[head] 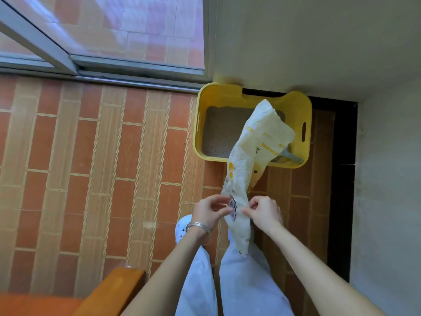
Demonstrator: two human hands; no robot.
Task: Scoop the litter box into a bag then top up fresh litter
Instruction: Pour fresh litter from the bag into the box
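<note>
My left hand (210, 210) and right hand (262, 212), centre frame, pinch limp litter bag (257, 137); far end hangs over yellow litter box (218, 94), upper right. Grey scoop (293, 157) inside. Scooping seemingly done; top-up likely underway.

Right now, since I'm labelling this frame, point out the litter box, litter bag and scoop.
litter box (224, 93), head view, yellow far rim.
litter bag (262, 133), head view, pale upper panel.
scoop (295, 158), head view, grey part showing at the box's near right corner.
</note>
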